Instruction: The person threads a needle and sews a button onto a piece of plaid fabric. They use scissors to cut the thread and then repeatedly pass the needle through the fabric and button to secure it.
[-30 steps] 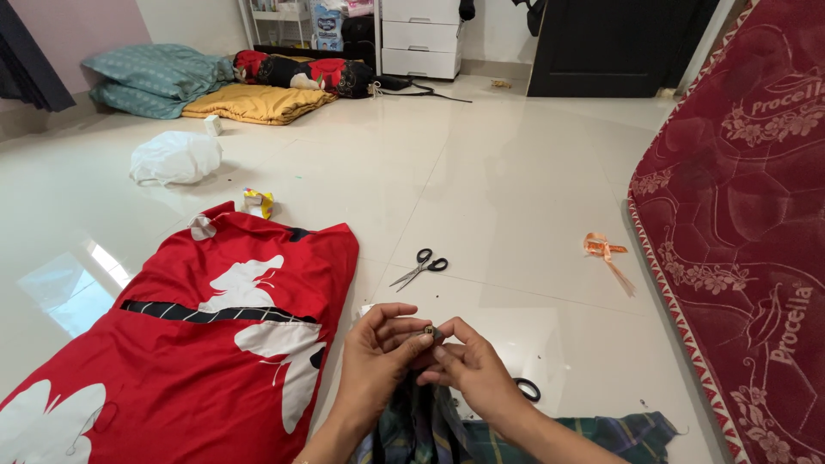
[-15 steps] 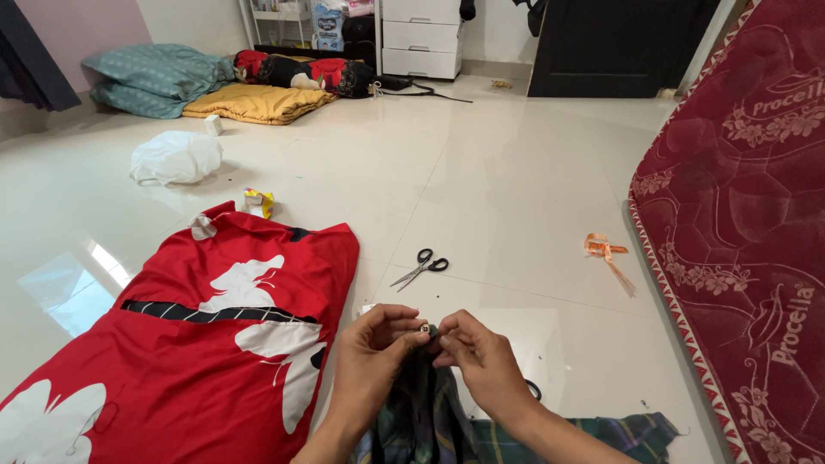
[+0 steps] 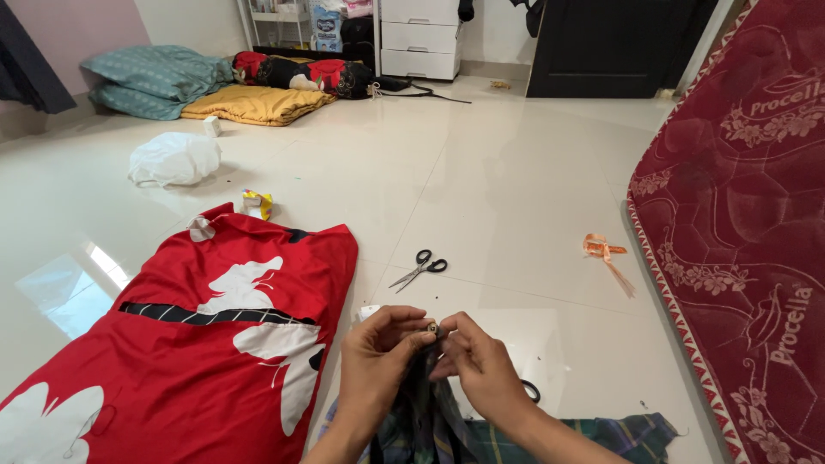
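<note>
Fingers should pinch the small round button (image 3: 430, 327) tight and keep the plaid cloth (image 3: 430, 421) flat under it, I think. Left hand (image 3: 378, 352) and right hand (image 3: 481, 365) both grip the button and cloth. It looks small, pale and shiny, low in the middle, near the black scissors (image 3: 418, 267).

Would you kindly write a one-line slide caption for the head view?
Both hands, left hand and right hand, pinch a small metal piece on dark plaid cloth; scissors lie beyond.
</note>
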